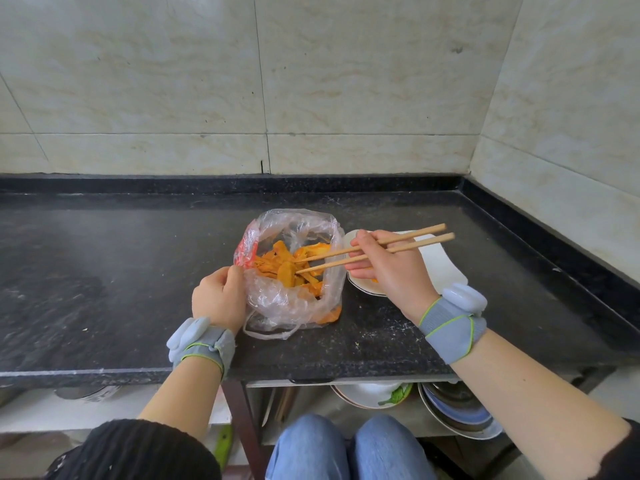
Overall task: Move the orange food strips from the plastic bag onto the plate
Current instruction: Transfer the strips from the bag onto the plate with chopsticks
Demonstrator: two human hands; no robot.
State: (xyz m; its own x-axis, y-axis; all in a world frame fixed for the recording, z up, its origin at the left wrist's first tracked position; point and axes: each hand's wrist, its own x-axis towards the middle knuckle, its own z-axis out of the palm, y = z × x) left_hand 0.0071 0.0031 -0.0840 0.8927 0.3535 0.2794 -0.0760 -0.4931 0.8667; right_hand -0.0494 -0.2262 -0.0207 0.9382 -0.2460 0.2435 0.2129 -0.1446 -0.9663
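A dark speckled desk point(104, 271) runs along a pale tiled wall point(311, 81); near its middle sits a clear plastic bag point(287, 299), its mouth open upward; the orange food strips point(284, 268) lie heaped inside it, and a few more show through the film at the bag's near right corner. The left hand point(218, 296) is curled at the bag's left rim, fingers pinching the film there. Just right of the bag, touching or nearly touching it, lies a white plate point(443, 268); a small orange piece shows on it beneath the right hand point(391, 268). That hand hovers over the plate's left part, fingers closed around a pair of wooden chopsticks point(374, 249); the sticks slant down to the left, their tips inside the bag at the strips; I cannot tell whether a strip is held between them. Both wrists wear grey bands with pale devices; below the desk's near edge, stacked dishes point(457, 410) sit on a shelf, with blue-jeaned knees point(346, 448) nearest.
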